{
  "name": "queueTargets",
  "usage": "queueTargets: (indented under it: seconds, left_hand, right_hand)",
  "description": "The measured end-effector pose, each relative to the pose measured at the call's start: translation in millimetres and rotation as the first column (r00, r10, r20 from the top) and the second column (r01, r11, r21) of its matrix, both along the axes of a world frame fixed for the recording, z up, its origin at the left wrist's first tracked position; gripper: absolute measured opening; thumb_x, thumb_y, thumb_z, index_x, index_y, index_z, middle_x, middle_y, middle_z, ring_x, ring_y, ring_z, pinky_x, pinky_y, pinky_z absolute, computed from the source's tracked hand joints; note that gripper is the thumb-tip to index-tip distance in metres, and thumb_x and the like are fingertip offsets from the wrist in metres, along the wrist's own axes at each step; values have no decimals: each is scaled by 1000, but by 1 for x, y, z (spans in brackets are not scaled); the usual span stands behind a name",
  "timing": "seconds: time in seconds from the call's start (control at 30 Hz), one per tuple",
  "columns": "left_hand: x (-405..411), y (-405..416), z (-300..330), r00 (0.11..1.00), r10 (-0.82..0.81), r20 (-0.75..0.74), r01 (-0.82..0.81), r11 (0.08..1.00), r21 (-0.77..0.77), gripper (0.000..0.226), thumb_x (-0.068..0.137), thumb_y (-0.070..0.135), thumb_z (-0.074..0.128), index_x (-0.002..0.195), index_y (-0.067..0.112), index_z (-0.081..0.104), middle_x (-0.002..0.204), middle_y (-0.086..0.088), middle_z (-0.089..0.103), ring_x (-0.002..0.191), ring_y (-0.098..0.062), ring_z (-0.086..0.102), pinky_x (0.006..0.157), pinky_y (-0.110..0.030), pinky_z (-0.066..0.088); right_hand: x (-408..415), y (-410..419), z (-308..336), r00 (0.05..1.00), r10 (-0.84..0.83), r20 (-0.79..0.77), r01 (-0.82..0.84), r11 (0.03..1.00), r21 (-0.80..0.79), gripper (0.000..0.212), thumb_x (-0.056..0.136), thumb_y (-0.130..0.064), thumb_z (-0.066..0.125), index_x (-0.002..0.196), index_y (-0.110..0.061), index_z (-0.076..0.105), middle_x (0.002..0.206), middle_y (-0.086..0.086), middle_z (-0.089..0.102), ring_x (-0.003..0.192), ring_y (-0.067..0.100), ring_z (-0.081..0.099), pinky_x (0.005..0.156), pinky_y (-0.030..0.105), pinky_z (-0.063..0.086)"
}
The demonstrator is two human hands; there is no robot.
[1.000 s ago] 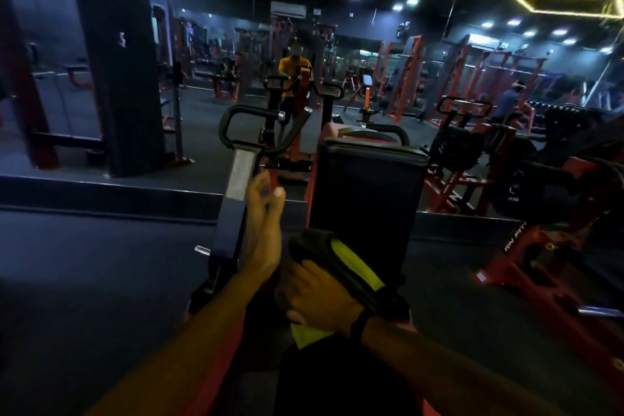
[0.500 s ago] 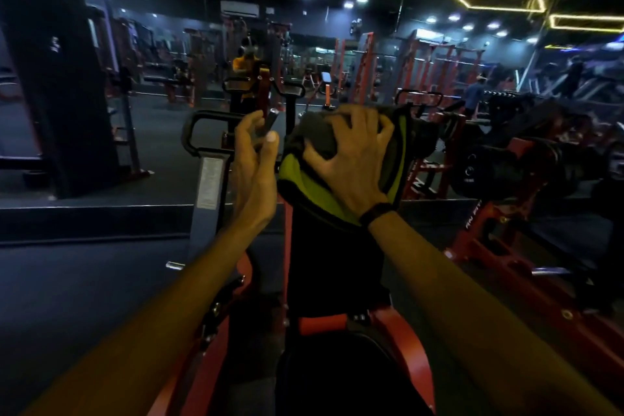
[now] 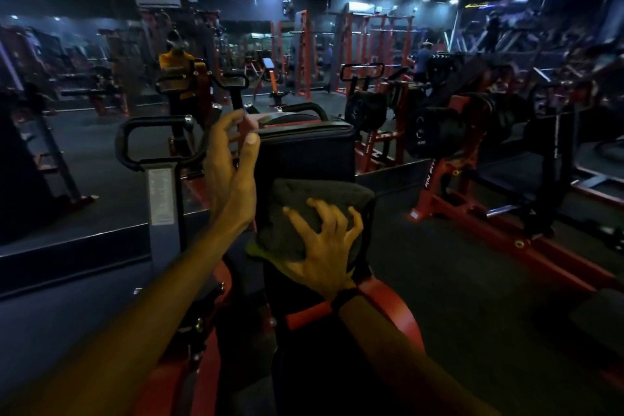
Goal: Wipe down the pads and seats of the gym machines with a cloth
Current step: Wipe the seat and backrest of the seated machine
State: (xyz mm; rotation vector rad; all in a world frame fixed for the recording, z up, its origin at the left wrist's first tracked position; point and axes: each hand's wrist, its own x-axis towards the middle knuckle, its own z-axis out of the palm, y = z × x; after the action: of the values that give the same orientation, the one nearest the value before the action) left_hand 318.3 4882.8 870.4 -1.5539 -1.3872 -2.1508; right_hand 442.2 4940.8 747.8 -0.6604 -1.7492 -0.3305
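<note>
An upright black chest pad (image 3: 305, 152) on a red-framed gym machine stands right in front of me. My right hand (image 3: 324, 246) presses a dark grey cloth (image 3: 297, 203) with a yellow-green edge flat against the pad's lower front, fingers spread over it. My left hand (image 3: 233, 162) rests on the pad's upper left edge, thumb on the front corner, fingers reaching behind. The black seat (image 3: 314, 365) lies below, mostly in shadow.
The machine's black handle (image 3: 148, 138) and grey post (image 3: 162, 199) rise at left. A mirror wall ahead reflects a person in a yellow shirt (image 3: 177, 67). Red plate-loaded machines (image 3: 472, 159) crowd the right. Dark rubber floor (image 3: 456, 297) lies on both sides.
My right hand has slid the cloth from the top of the pad down its front face. My left hand has stayed on the pad's left edge.
</note>
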Motion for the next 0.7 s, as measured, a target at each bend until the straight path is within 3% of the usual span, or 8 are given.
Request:
queueTargets:
  seconds: [0.13,0.23,0.33,0.43,0.53,0.6,0.7]
  left_hand:
    - [-3,10,10,999,-10,-52,11,1000,13,40,99,46,46,132,24,51,125,2,59,117,-17,57,100,-38,47]
    - [-2,22,29,991,54,-123,-42,994,102,40,101,41,44,128,14,56,123,-3,59,113,-16,57,98,-37,47]
    - [-6,40,46,957,113,-265,-81,988,130,42,102,34,41,121,3,63,120,-5,61,115,-17,57,100,-28,42]
    - [-2,50,36,915,161,-369,-151,987,58,50,103,36,38,96,5,75,92,-6,72,87,-6,59,81,-11,36]
    - [-2,56,29,893,225,-390,-222,974,54,54,106,34,35,86,10,79,74,7,66,70,-3,55,66,-20,36]
    - [-5,54,30,873,272,-404,-261,962,83,55,106,34,37,82,8,78,66,0,67,64,-13,58,62,-30,37]
    - [-3,54,28,876,283,-391,-266,959,99,51,106,30,40,80,7,78,63,-7,67,61,-18,59,63,-31,38]
  right_hand:
    - [-15,10,109,955,-25,-296,-51,969,-244,74,76,-72,64,137,-32,52,145,9,42,134,30,37,109,58,24]
    - [-25,20,155,933,-37,-359,-70,957,-281,70,79,-66,65,134,-24,60,140,11,51,132,29,41,110,58,25]
    - [-19,11,101,925,-49,-376,-61,959,-277,66,82,-62,67,134,-21,61,137,11,53,132,29,45,112,52,30]
    - [1,-27,7,940,-102,-326,-39,917,-398,67,80,-66,72,127,-20,68,128,9,61,126,29,54,108,48,41]
    - [-1,-69,-66,925,-282,-254,88,811,-579,82,71,-65,79,137,-26,51,128,18,60,119,40,59,101,55,49]
    - [-12,-78,-83,874,-300,-381,-1,784,-620,88,69,-58,82,139,-40,33,133,19,56,124,40,56,105,49,45]
    - [-11,-48,-39,678,-353,-644,-216,742,-634,76,75,-79,65,136,-40,41,133,10,57,124,33,55,110,43,41]
